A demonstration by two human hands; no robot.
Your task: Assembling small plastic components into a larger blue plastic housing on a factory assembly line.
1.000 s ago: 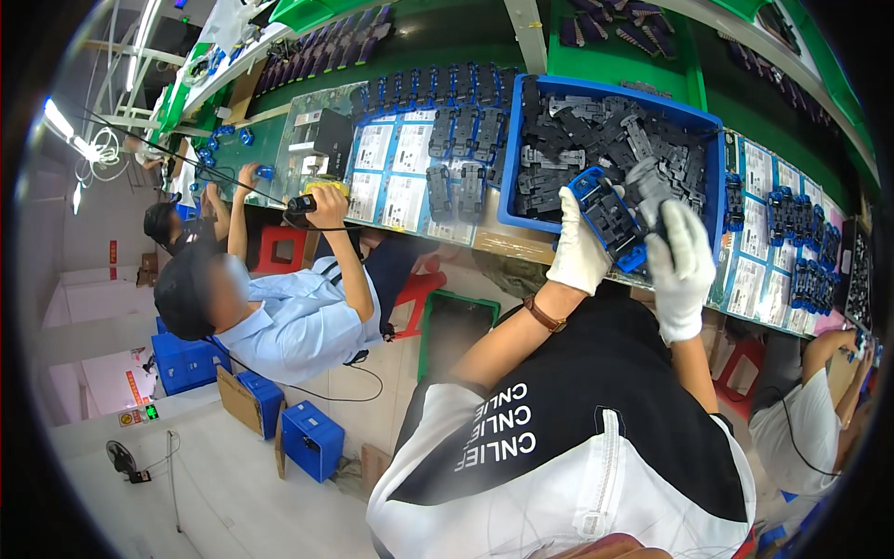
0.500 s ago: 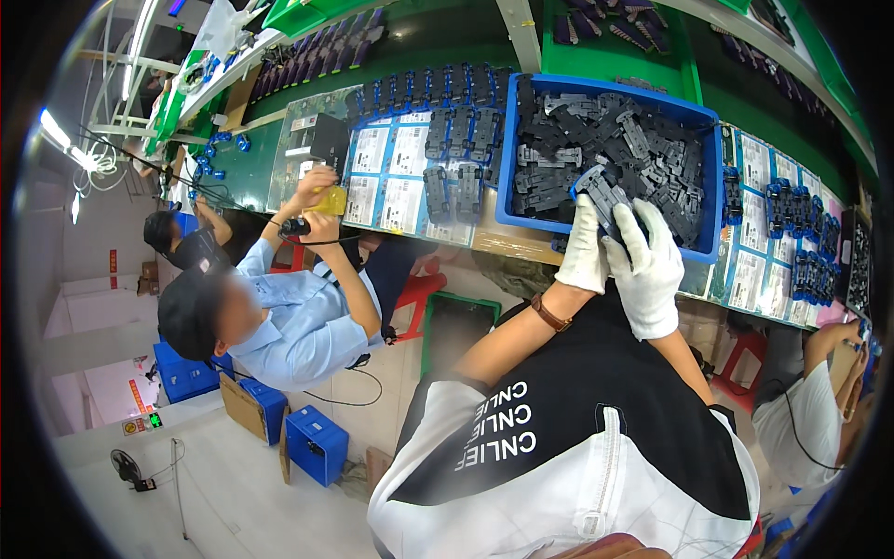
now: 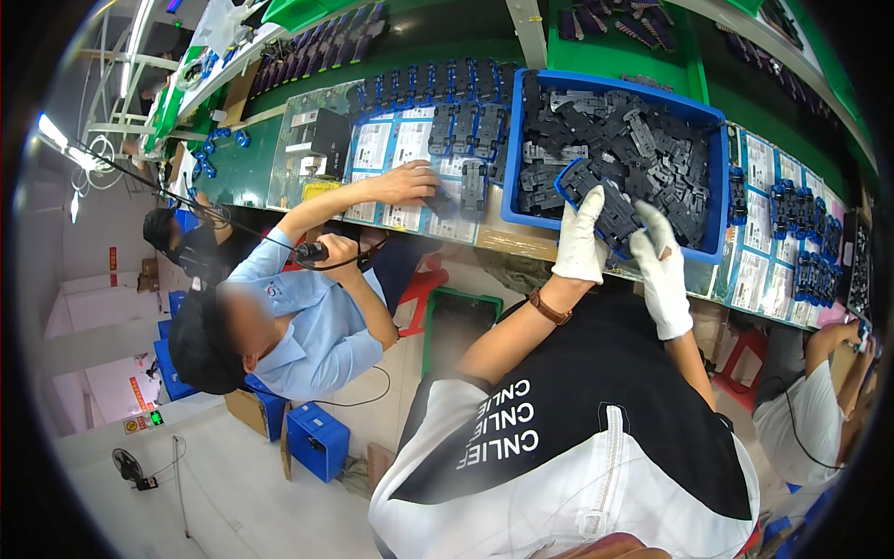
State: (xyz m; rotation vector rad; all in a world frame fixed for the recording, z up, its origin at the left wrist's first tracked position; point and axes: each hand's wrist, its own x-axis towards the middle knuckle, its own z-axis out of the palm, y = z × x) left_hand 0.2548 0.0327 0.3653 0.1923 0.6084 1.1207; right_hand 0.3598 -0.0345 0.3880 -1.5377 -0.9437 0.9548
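Observation:
My left hand (image 3: 582,244), in a white glove, grips a toy car (image 3: 603,207) with a dark grey chassis facing up and blue edging along its side. It is held tilted over the near edge of a blue bin (image 3: 513,168). My right hand (image 3: 663,279), also gloved, is at the car's right end. Its fingers are apart and slightly blurred; whether they touch the car is hard to tell. Inside the bin lies a heap of loose dark grey and black chassis parts (image 3: 643,140).
Left of the bin, rows of toy cars (image 3: 438,86) stand on printed sheets; a co-worker's hand (image 3: 410,183) reaches among them, the other holding a black corded tool (image 3: 312,252). More blue cars (image 3: 796,210) stand to the right. A green tray (image 3: 684,61) is behind the bin.
The car in my left hand has turned, showing its blue edge. My right hand has shifted right and its fingers have spread. The co-worker's hand has moved from the yellow object to the cars.

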